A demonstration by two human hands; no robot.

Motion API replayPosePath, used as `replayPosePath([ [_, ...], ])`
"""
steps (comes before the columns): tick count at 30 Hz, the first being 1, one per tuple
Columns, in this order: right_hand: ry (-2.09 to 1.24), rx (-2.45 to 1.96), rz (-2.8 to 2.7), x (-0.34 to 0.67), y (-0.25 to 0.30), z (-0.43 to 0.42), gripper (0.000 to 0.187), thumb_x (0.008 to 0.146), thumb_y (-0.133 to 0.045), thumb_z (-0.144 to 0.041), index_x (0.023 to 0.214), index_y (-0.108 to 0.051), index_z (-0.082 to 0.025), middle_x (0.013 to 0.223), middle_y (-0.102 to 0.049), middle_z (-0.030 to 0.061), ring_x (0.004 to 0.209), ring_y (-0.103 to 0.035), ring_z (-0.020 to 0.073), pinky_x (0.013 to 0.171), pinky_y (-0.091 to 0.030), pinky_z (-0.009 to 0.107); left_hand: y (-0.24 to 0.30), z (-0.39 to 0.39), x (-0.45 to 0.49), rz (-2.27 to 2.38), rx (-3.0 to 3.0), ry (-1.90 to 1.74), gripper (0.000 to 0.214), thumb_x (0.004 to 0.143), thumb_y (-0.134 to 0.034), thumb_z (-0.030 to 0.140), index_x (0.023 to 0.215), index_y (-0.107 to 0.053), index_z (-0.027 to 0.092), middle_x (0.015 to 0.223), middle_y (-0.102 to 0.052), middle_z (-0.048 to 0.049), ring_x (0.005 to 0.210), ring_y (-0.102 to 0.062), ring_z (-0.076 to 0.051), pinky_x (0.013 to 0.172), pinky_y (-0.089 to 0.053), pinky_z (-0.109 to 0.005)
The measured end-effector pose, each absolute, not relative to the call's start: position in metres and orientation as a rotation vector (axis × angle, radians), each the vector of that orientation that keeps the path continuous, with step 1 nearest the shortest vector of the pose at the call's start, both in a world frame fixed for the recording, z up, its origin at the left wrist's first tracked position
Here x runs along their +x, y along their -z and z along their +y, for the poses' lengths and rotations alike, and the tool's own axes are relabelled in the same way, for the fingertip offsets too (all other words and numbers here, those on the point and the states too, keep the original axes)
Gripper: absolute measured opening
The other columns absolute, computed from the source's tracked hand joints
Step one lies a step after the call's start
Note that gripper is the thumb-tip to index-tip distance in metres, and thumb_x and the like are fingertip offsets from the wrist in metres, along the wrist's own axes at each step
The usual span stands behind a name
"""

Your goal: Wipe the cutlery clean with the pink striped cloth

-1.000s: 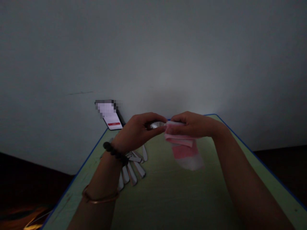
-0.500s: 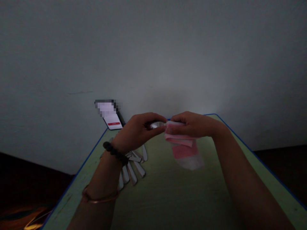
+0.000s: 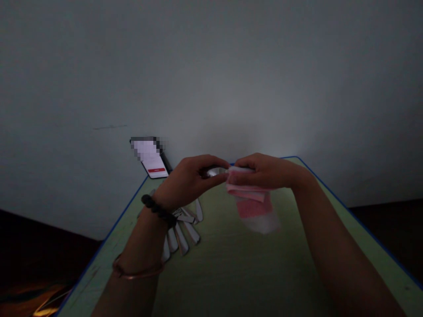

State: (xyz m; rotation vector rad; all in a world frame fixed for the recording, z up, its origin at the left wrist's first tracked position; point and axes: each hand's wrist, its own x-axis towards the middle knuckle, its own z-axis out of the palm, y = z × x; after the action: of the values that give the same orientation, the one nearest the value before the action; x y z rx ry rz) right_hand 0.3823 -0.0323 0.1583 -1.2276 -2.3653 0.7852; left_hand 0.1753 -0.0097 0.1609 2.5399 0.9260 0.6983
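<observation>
My left hand (image 3: 188, 180) and my right hand (image 3: 261, 171) meet above the far part of a green table (image 3: 231, 268). The left fingers pinch a small shiny metal piece (image 3: 214, 171), probably the head of a spoon. The right fingers are closed on a pink and white cloth (image 3: 254, 207) that hangs down from them and touches the metal piece. Several metal spoons (image 3: 180, 231) lie fanned out on the table under my left wrist. A dark bead bracelet and a thin bangle sit on my left forearm.
A phone (image 3: 152, 158) with a lit screen leans against the grey wall at the table's far left corner. The table has a blue rim (image 3: 109, 233). Dark floor lies on both sides.
</observation>
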Motion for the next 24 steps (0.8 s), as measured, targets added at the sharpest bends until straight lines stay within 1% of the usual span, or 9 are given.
replayPosePath([
  [5, -0.817, -1.245, -2.355, 0.3822, -0.1592, -0.0326, 0.044, 0.08, -0.044, -0.053, 0.082, -0.061, -0.012, 0.07, -0.055, 0.0017, 0.059, -0.043, 0.0094, 0.05, -0.027, 0.021, -0.1604, -0.0095, 0.1751, 0.92, 2.529, -0.695, 0.026, 0.082, -0.055, 0.038, 0.097, -0.065, 0.019, 0.079, -0.065, -0.0002, 0.057, -0.052, -0.009, 0.053, -0.04, -0.019],
  [24, -0.831, -1.223, -2.358, 0.3829, -0.158, -0.0316, 0.045, 0.079, -0.044, -0.053, 0.085, -0.061, -0.012, 0.072, -0.056, 0.0021, 0.059, -0.044, 0.0094, 0.051, -0.028, 0.021, -0.1599, -0.0092, 0.1755, 0.931, 2.548, -0.692, 0.029, 0.082, -0.052, 0.041, 0.097, -0.066, 0.019, 0.075, -0.066, -0.0001, 0.054, -0.051, -0.009, 0.051, -0.039, -0.019],
])
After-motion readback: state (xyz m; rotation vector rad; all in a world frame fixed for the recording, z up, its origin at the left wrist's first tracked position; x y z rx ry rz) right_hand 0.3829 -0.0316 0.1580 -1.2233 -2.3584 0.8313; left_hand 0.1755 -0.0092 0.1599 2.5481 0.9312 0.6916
